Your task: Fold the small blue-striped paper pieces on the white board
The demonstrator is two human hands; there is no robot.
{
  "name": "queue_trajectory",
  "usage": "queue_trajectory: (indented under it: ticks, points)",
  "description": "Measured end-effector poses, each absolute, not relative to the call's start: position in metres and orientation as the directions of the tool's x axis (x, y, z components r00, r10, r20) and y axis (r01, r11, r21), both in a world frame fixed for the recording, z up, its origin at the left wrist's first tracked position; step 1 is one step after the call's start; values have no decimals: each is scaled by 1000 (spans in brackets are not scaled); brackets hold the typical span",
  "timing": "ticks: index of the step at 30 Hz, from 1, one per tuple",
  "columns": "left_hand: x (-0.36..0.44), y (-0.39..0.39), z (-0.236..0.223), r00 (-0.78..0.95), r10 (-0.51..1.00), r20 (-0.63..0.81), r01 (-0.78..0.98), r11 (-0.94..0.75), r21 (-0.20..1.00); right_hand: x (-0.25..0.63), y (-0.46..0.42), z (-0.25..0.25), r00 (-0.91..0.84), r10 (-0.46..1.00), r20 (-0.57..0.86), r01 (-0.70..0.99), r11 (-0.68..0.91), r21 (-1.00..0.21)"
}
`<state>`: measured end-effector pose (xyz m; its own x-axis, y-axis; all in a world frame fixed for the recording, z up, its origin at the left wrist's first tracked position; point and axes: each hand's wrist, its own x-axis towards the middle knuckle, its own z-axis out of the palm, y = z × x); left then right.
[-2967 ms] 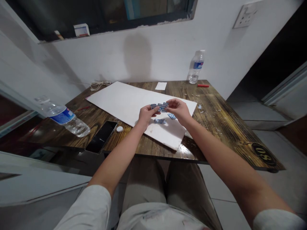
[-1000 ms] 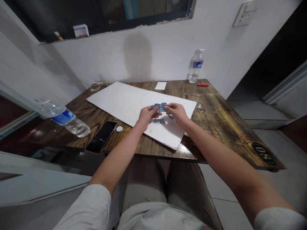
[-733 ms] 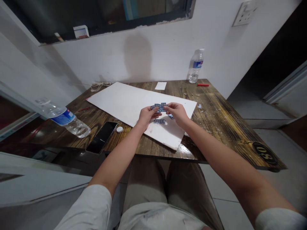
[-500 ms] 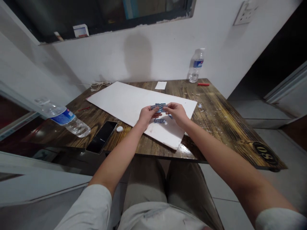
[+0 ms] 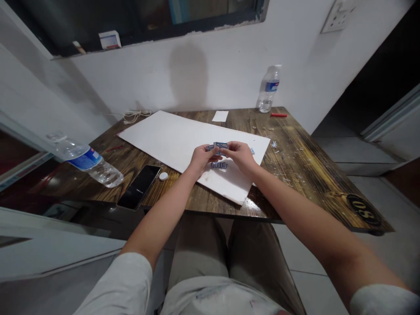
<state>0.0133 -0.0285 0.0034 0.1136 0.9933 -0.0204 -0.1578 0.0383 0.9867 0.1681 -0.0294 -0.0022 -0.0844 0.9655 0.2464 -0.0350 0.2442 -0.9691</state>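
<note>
My left hand and my right hand meet above a large white sheet on a wooden table. Both pinch a small blue-and-white patterned paper piece held between them, fingers closed on its ends. Another small blue patterned piece lies on the sheet just below my hands. A tiny blue scrap shows beside my right hand.
A water bottle lies on its side at the left, beside a black phone and a white cap. An upright bottle, a red object, a white note and a coiled cord sit at the back.
My hands have drawn closer together and the blue piece between them looks shorter, more folded. A blue scrap has appeared to the right of my right hand.
</note>
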Motion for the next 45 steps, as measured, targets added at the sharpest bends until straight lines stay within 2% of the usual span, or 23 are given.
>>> queue_trajectory:
  ticks: [8, 14, 21, 26, 31, 37, 40, 45]
  points:
    - [16, -30, 5, 201, 980, 10, -195, 30, 980, 174, -29, 3, -9, 976, 218, -77, 216, -973]
    - [15, -31, 7, 139, 990, 15, -173, 9, 985, 173, -27, 2, 30, 982, 185, -177, 187, -966]
    - [14, -29, 5, 106, 994, 25, -155, -9, 988, 173, -26, -1, -4, 982, 188, -178, 185, -967]
    - [13, -29, 4, 166, 986, 0, -162, 27, 986, 171, -25, -3, -61, 983, 176, -197, 161, -967]
    - [15, -29, 2, 202, 979, -30, -215, 75, 974, 173, -23, -3, -11, 984, 176, -197, 170, -965]
    - [15, -27, 4, 108, 993, -54, -227, 78, 971, 181, -15, -1, 60, 983, 175, -224, 184, -957]
    - [14, -25, 4, 37, 998, -54, -210, 60, 976, 187, -16, 5, -36, 979, 203, -187, 193, -963]
    - [11, -22, 1, -37, 999, -22, -201, 14, 980, 196, -30, 24, -481, 860, 172, -95, 144, -985]
